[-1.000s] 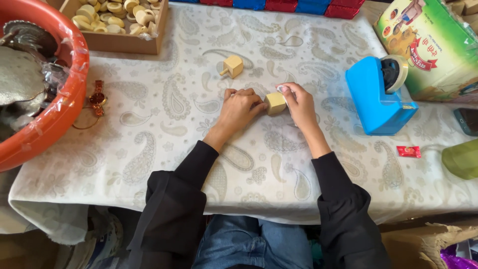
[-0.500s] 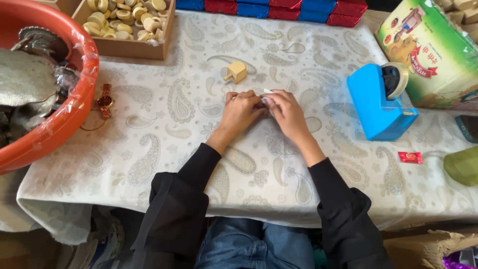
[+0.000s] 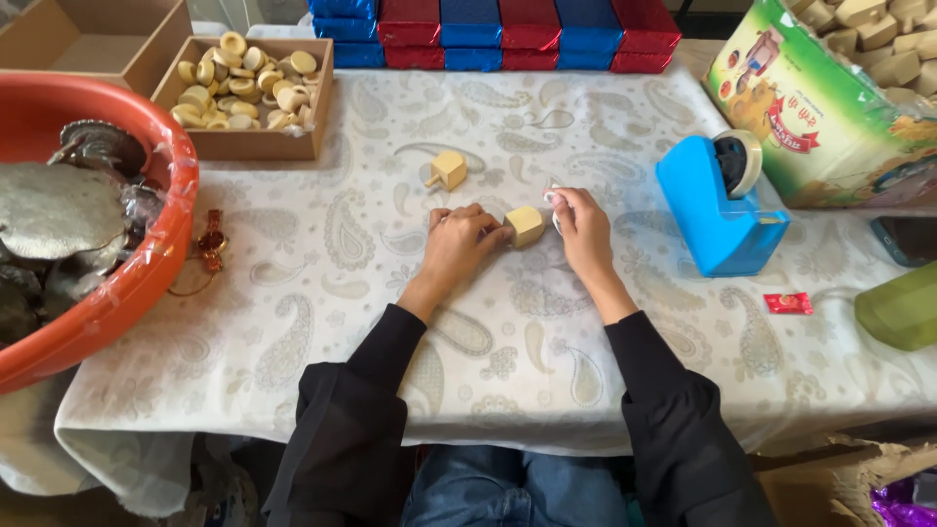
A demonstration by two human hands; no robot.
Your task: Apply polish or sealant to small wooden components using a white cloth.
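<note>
A small pale wooden cube [image 3: 524,225] rests on the patterned tablecloth [image 3: 322,322] between my two hands. My left hand [image 3: 457,244] grips its left side with curled fingers. My right hand [image 3: 583,226] touches its right side, fingertips pinching something small and pale that I cannot make out. A second wooden cube with a peg [image 3: 447,171] lies a little farther back, apart from both hands.
A blue tape dispenser [image 3: 717,200] stands at the right. An orange basin [image 3: 146,263] with silvery pieces sits far left. A cardboard tray of wooden discs [image 3: 247,96] is behind, red and blue boxes [image 3: 498,29] at the back, a green printed box [image 3: 810,107] far right.
Half a second ago my hands were closed together over the cube, hiding it. Now they have parted slightly and the cube shows between them. The camera view has shifted.
</note>
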